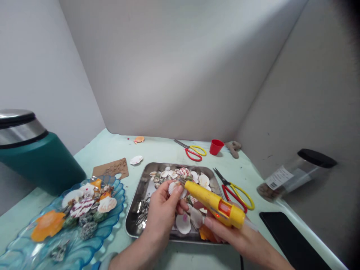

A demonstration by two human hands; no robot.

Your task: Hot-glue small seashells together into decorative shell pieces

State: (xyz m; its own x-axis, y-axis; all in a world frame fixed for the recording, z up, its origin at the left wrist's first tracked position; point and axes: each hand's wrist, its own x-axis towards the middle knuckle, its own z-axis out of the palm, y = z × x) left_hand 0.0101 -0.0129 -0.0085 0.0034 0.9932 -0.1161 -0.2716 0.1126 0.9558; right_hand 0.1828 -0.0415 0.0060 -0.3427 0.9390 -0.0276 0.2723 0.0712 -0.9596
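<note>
Over the metal tray (131, 212), my left hand (165, 206) pinches a small pale scallop shell (173, 187) between thumb and fingers. A yellow hot glue gun (206, 197) lies in my right hand (225, 232), its orange window and a small red light facing up. The gun's nozzle meets or nearly meets the shell's edge; glue itself is too small to make out. Below both hands the tray holds many white, striped and brownish shells (183, 224), with small dark bits at its left side. My right fingers are partly hidden under the gun.
A blue scalloped dish (112, 225) of shells and stones stands left, beside a green bottle (42, 161). Two pairs of scissors (194, 152), (236, 193), a red cup (216, 147) and a brown card (111, 168) lie behind and right. A clear jar (292, 176) and black phone-like slab (292, 236) are far right.
</note>
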